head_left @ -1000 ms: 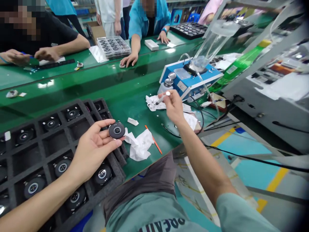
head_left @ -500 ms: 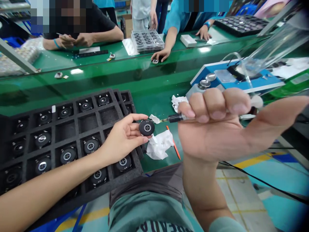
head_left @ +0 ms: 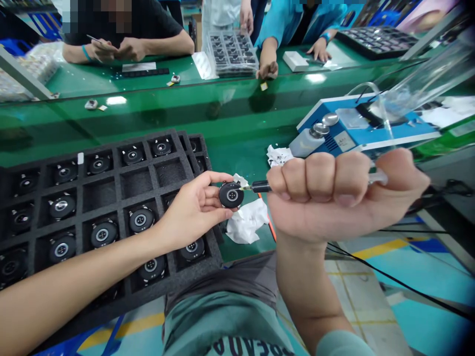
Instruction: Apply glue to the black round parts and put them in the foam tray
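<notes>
The left hand [head_left: 193, 211] is half curled, its fingers and thumb pinching a round black part [head_left: 231, 195] by the edge, just above a black foam tray [head_left: 111, 184] whose square cells hold more of the same parts. The right hand [head_left: 334, 198] is closed in a fist around a dispensing syringe [head_left: 261, 186], its thin tip meeting the part's rim. Crumpled white tissue [head_left: 247, 221] lies on the green tabletop [head_left: 148, 118] beside the tray, with a blue dispensing unit [head_left: 356, 126] farther along. Across the tabletop, a co-worker's hand [head_left: 267, 70] sits near a clear tray [head_left: 232, 53], while below its edge a black cable [head_left: 393, 279] crosses the teal floor [head_left: 426, 296] with its yellow lines
</notes>
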`<act>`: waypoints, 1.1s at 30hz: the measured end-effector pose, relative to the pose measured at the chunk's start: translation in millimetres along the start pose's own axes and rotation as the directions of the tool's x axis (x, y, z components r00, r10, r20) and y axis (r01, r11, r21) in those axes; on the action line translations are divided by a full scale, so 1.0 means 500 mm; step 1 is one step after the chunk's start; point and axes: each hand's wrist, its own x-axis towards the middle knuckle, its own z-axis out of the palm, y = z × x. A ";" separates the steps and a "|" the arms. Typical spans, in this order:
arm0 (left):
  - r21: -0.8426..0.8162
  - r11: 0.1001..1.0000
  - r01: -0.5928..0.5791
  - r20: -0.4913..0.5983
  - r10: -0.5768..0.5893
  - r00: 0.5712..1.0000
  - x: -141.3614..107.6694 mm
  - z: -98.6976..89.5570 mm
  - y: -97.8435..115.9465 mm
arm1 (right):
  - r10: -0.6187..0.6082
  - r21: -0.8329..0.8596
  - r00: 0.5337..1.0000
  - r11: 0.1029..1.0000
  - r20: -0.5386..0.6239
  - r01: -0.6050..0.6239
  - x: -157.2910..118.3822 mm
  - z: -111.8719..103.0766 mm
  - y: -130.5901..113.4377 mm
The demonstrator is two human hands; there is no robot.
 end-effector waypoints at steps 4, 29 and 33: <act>-0.004 1.000 -0.002 0.000 0.002 1.000 -0.001 -0.001 -0.001 | 0.014 0.013 1.000 1.000 0.027 -0.014 -0.001 -0.003 0.000; -0.029 1.000 -0.010 0.012 0.010 1.000 0.001 -0.001 -0.007 | -0.097 0.362 0.995 0.929 0.028 0.080 -0.002 -0.021 0.043; -0.027 0.999 -0.017 0.020 0.018 1.000 0.001 -0.001 -0.008 | -0.098 0.348 0.995 0.934 0.020 0.085 -0.002 -0.026 0.046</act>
